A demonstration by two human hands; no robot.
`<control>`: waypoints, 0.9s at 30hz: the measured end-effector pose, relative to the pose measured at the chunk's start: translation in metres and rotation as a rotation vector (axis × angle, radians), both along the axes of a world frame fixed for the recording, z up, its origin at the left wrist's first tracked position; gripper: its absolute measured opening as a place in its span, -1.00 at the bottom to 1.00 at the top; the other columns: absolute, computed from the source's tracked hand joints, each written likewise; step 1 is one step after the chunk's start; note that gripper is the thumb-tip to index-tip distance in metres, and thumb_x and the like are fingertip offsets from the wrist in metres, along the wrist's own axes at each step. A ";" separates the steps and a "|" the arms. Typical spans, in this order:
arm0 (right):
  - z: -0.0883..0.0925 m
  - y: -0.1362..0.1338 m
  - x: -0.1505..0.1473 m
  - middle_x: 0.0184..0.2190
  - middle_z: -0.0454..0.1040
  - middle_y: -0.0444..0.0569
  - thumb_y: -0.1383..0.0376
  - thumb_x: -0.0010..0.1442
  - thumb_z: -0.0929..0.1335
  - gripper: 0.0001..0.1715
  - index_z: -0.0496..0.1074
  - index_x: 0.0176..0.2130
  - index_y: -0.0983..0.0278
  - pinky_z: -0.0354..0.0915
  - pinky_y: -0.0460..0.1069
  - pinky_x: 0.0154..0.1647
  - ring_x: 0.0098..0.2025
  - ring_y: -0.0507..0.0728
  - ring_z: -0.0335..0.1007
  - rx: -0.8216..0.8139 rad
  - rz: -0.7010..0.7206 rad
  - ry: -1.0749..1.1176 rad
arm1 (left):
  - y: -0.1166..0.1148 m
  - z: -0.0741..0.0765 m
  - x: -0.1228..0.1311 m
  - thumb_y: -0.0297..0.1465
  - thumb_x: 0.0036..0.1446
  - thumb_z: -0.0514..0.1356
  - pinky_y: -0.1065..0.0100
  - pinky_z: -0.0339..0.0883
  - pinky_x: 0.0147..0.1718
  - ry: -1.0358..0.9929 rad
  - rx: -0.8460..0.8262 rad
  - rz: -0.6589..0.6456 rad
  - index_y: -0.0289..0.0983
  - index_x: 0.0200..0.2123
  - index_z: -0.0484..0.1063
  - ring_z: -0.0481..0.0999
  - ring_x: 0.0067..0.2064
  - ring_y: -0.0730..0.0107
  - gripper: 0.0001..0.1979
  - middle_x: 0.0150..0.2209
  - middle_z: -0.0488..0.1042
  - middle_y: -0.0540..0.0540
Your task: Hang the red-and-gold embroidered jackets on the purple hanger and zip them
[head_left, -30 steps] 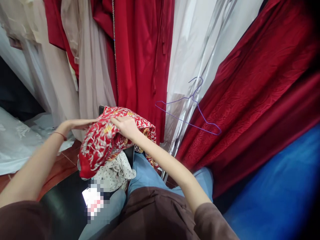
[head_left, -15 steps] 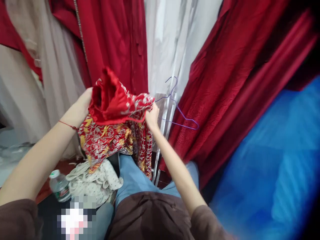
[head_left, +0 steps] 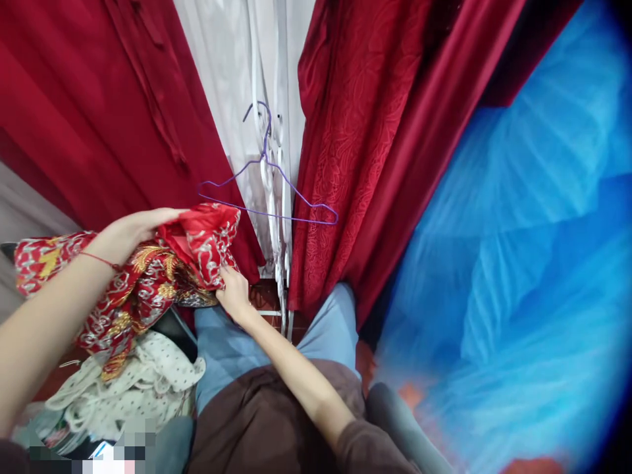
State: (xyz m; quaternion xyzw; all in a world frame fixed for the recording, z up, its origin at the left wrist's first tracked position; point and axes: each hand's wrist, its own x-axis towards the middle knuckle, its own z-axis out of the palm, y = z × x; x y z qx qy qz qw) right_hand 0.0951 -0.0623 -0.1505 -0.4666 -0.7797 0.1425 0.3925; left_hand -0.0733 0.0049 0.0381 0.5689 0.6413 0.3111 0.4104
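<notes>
A red garment (head_left: 148, 280) with silver and gold embroidery is bunched between my hands, its plain red lining folded outward at the top. My left hand (head_left: 151, 220) has hold of its upper part, the fingertips hidden in the lining. My right hand (head_left: 234, 288) is closed in a fist on the garment's right edge. The rest of the cloth spreads under my left forearm and droops toward a white dotted cloth (head_left: 143, 375). A purple wire hanger (head_left: 264, 157), with nothing on it, hangs just above and right of the garment.
White metal rack poles (head_left: 276, 230) stand behind the hanger, in front of white cloth. Long dark red dresses (head_left: 345, 151) hang on both sides. Large blue tulle skirts (head_left: 518, 263) fill the right. My knees are close to the rack's foot.
My view has swung to the right and down. The garment and both hands now sit lower and further left in view, the garment more bunched. The hanger now shows whole.
</notes>
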 end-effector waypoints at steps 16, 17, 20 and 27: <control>-0.017 -0.007 -0.021 0.12 0.44 0.09 0.15 0.07 0.47 -0.33 0.34 0.13 0.25 0.32 0.11 0.20 0.18 0.26 0.38 -0.074 0.243 0.296 | 0.023 -0.018 0.011 -0.11 0.28 -0.03 0.05 0.43 -0.04 1.174 0.195 0.016 -0.35 0.07 0.52 0.52 0.11 -0.22 -0.45 0.08 0.54 -0.40; -0.012 -0.010 -0.011 0.14 0.43 0.09 0.12 0.09 0.48 -0.33 0.34 0.14 0.24 0.30 0.12 0.21 0.20 0.26 0.36 -0.066 0.259 0.325 | 0.019 -0.018 0.014 -0.11 0.29 -0.04 0.03 0.42 -0.01 1.168 0.225 0.017 -0.34 0.07 0.51 0.51 0.13 -0.21 -0.45 0.08 0.53 -0.39; 0.002 -0.019 0.018 0.10 0.46 0.04 -0.03 0.06 0.49 -0.28 0.34 0.11 0.20 0.32 0.13 0.18 0.13 0.24 0.41 -0.088 0.280 0.454 | 0.012 -0.019 0.017 -0.09 0.29 -0.02 0.06 0.41 -0.02 1.111 0.279 0.040 -0.33 0.05 0.53 0.52 0.12 -0.20 -0.46 0.06 0.55 -0.38; 0.033 -0.007 0.063 0.18 0.34 0.17 0.05 0.19 0.41 -0.04 -0.06 0.37 0.20 0.47 0.08 -0.12 -0.17 0.13 0.48 -0.001 -0.103 0.652 | 0.026 -0.033 0.006 0.03 0.22 0.02 0.35 0.39 -0.23 0.963 0.340 -0.005 -0.36 -0.15 0.61 0.61 -0.07 -0.01 -0.39 -0.13 0.63 -0.33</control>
